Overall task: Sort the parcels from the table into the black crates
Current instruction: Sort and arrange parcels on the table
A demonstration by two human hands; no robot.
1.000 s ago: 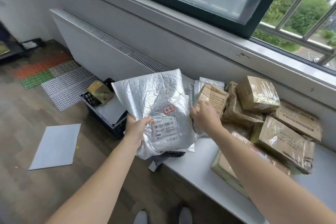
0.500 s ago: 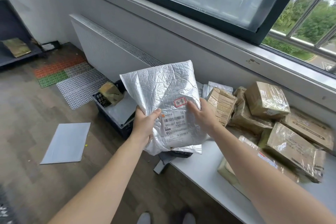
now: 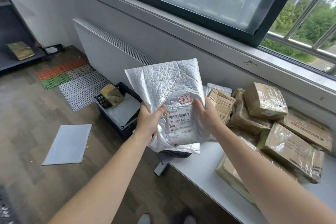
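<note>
Parcels showed across the whole view. At the left, a flat white paper envelope point(image 3: 68, 144) lay alone on the wooden floor. To its right, on the floor by the table's left end, stood a black plastic crate point(image 3: 125, 131) holding a brown tape-wrapped box point(image 3: 111, 95) at its far-left corner and a flat white mailer point(image 3: 125, 110) beside it. Right of the crate, the left hand point(image 3: 150, 122) gripped the lower left edge of a crinkled silver foil mailer bag point(image 3: 169, 85), thumb across the front and fingers curled behind. The bag was upright in the air above the table's left end, clear of the surface, with its white barcode label point(image 3: 180, 123) and a small red-bordered sticker point(image 3: 184, 99) facing the camera. The right hand point(image 3: 207, 114) clamped the bag's right edge the same way, thumb on the front just beside the sticker. Further right, on the white tabletop point(image 3: 200, 169) under the window, a heap of brown cardboard boxes wrapped in clear tape point(image 3: 263, 100) sat unsorted, touching and overlapping one another. By my reading, the step in hand was checking the label to decide where this bag belonged, with most of the sorting left to do. The next move would call for swinging the bag left and down over the crate. The hands should release it only once it was low enough to land flat on the white mailer rather than catch on the box or slide over the rim.
</note>
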